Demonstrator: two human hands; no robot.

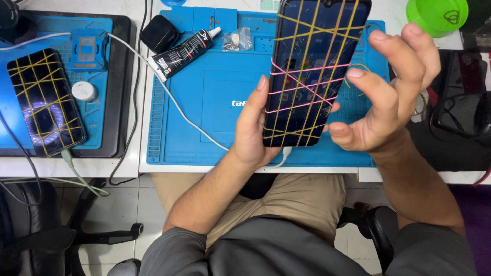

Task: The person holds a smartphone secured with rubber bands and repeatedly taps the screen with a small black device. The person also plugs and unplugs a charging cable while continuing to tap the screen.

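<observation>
Mat (204, 128) first: blue silicone work mat covers the middle of the bench, and you hold the job above its right half, not on it. A drop from there lands on the mat edge or past the near lip onto your lap or the floor.

Phone (312, 71) is the dark-screened one up in the air, wrapped in crossed yellow rubber bands with a few pink ones across the middle. Your left hand (253, 130) grips its lower left edge, thumb laid up along the side. That is a one-hand, one-edge hold, so a slip tips the whole thing.

Your right hand (391, 97) is open and relaxed, fingers curled, just right of the phone. Whether a fingertip touches a band, I cannot tell. A loose yellow band (358, 76) shows by those fingers; if it snaps off under tension, it can flick or shift the others.

Uneven band pull looks like the main risk: pink ones bunch mid-screen, which could load the glass unevenly.

Second phone (46, 102) lies far left on another mat, banded the same way, with a cable plugged in at its near end. White cable (169, 92) runs across the blue mat toward your left hand, so it can snag.

Glue tube (181, 51) lies at the far side of the mat, nozzle pointing right. Elbow sweep could roll it.

Small bag of parts (236, 40) beside the nozzle is easy to knock away.
</observation>
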